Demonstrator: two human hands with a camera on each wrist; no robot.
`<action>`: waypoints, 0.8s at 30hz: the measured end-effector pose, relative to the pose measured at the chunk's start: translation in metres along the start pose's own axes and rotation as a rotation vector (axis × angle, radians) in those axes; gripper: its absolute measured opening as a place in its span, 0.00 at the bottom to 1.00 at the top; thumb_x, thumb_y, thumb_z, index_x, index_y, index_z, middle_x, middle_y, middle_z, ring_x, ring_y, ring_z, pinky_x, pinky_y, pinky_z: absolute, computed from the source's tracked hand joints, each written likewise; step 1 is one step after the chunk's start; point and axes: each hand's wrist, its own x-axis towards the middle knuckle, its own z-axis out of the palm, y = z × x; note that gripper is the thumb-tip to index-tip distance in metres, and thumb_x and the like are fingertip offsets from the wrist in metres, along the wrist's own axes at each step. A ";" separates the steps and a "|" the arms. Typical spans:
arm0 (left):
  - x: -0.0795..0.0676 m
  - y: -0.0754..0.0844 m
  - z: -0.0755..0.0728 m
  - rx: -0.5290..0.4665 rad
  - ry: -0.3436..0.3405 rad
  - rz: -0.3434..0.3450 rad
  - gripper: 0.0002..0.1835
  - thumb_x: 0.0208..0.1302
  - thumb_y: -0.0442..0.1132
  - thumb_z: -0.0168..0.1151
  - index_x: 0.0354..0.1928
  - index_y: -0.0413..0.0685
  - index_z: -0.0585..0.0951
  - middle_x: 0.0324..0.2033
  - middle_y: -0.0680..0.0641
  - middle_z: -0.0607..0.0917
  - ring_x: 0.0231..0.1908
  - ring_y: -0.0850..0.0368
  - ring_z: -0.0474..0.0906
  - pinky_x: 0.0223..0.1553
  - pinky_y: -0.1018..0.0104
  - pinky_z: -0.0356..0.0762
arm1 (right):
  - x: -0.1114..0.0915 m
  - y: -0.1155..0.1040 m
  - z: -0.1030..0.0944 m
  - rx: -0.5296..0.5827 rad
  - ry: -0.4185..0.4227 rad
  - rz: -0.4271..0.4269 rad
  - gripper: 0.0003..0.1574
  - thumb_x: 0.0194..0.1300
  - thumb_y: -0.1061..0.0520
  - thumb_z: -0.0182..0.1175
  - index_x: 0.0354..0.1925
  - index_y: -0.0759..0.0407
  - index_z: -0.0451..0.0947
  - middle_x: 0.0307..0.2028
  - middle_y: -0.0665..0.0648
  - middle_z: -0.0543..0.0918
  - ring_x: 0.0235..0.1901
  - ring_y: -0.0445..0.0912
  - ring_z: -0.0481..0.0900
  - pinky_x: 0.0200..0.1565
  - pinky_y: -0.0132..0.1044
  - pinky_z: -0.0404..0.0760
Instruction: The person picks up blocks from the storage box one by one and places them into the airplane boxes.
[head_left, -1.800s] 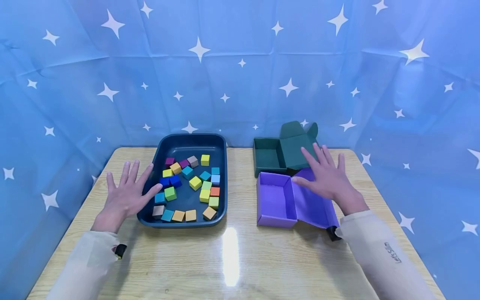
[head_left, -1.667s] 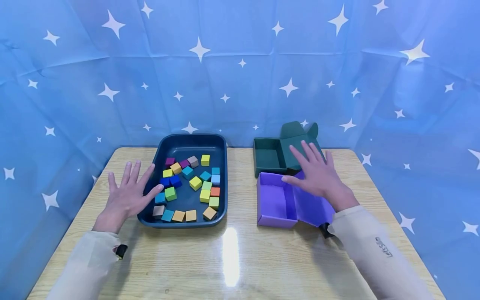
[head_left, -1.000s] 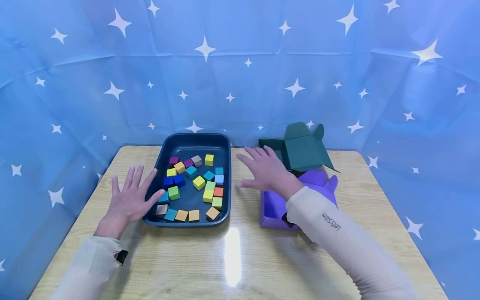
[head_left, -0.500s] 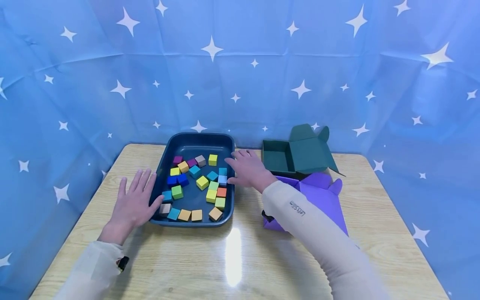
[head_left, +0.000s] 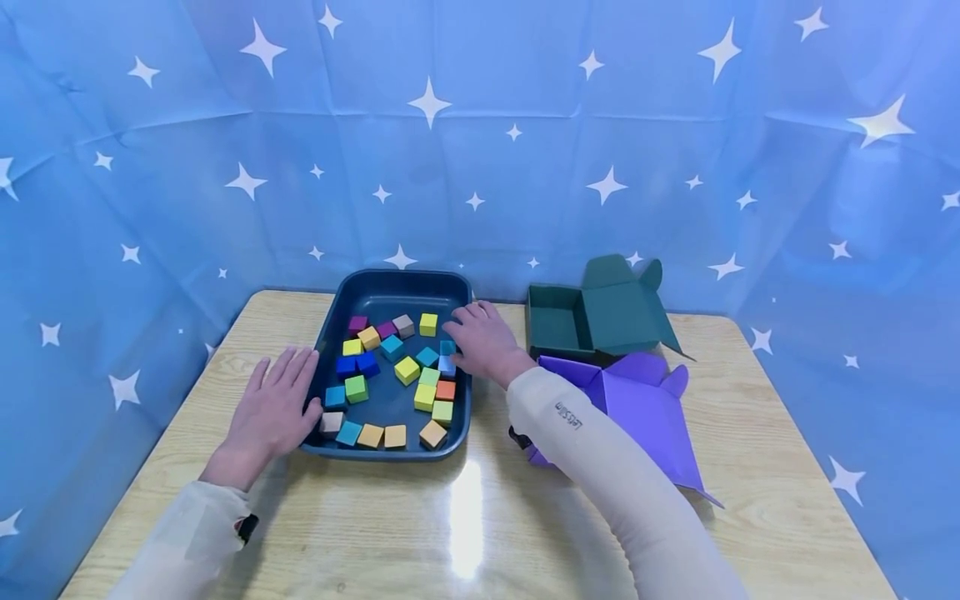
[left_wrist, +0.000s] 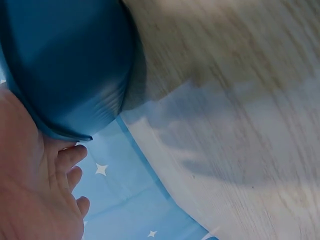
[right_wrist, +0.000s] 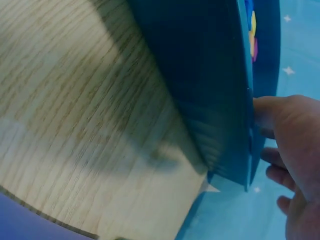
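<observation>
The tray (head_left: 390, 402) sits on the worktop (head_left: 382, 525), a hand at each long side. Loose blocks (head_left: 407, 371) lie scattered over the tray's floor: a deep-blue pair (head_left: 367, 364) near its left wall, a red block (head_left: 445, 391) near its right wall, two orange blocks (head_left: 395, 437) side by side near its front wall, and others in yellow, green, teal, purple and tan.

The left hand (head_left: 272, 408) is at the tray's left rim, its grip wide and flat, fingers extended along the outside with the thumb at the rim; they touch the tray without curling round it. The right hand (head_left: 483, 337) reaches over the tray's right rim, its grip loose, fingers relaxed and slightly bent; the thumb meets the rim in the right wrist view, and how firmly it presses cannot be told.

To the tray's right, level with its back half, stands the green box (head_left: 615, 312), lid folded out away from the tray. In front of that, also right of the tray, is the purple box (head_left: 648, 421), lid likewise open and partly covered by the right sleeve (head_left: 607, 467). Behind the tray hangs a blue backdrop (head_left: 480, 150) with white stars
</observation>
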 end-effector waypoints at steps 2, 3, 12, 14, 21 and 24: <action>0.001 -0.002 -0.001 0.001 0.008 -0.007 0.37 0.70 0.48 0.47 0.75 0.39 0.52 0.74 0.35 0.55 0.75 0.36 0.45 0.75 0.36 0.37 | 0.002 0.000 0.001 0.001 0.003 0.006 0.35 0.65 0.36 0.59 0.66 0.45 0.70 0.66 0.52 0.71 0.67 0.50 0.64 0.75 0.50 0.55; 0.001 -0.003 -0.001 0.001 0.012 -0.012 0.37 0.69 0.47 0.47 0.75 0.39 0.53 0.74 0.35 0.56 0.75 0.36 0.45 0.74 0.36 0.37 | 0.002 0.001 0.002 0.002 0.004 0.009 0.35 0.65 0.36 0.59 0.66 0.45 0.70 0.66 0.52 0.71 0.68 0.50 0.64 0.75 0.50 0.55; 0.003 -0.005 0.003 -0.009 0.018 -0.023 0.35 0.72 0.47 0.44 0.76 0.42 0.51 0.75 0.36 0.54 0.76 0.37 0.42 0.74 0.36 0.34 | 0.011 0.001 0.011 -0.005 0.016 0.018 0.32 0.65 0.38 0.60 0.64 0.44 0.72 0.65 0.52 0.72 0.67 0.50 0.64 0.75 0.51 0.53; 0.003 -0.005 0.002 -0.018 0.024 -0.028 0.35 0.73 0.47 0.44 0.76 0.42 0.51 0.75 0.36 0.54 0.76 0.37 0.41 0.74 0.36 0.33 | 0.012 0.000 0.012 -0.008 0.016 0.018 0.31 0.65 0.38 0.60 0.63 0.44 0.73 0.65 0.52 0.72 0.67 0.50 0.64 0.76 0.51 0.53; 0.007 -0.004 0.001 -0.016 0.076 -0.042 0.31 0.74 0.49 0.44 0.74 0.44 0.59 0.74 0.36 0.57 0.76 0.37 0.42 0.74 0.35 0.34 | 0.018 -0.004 0.016 -0.022 0.013 0.030 0.28 0.65 0.38 0.61 0.60 0.44 0.77 0.64 0.52 0.73 0.67 0.49 0.65 0.76 0.51 0.52; 0.007 -0.005 0.000 -0.029 0.078 -0.054 0.31 0.74 0.49 0.44 0.74 0.44 0.59 0.74 0.35 0.56 0.76 0.37 0.41 0.74 0.35 0.33 | 0.021 -0.006 0.017 -0.032 0.009 0.024 0.27 0.64 0.38 0.61 0.59 0.44 0.78 0.63 0.52 0.74 0.66 0.49 0.65 0.75 0.50 0.53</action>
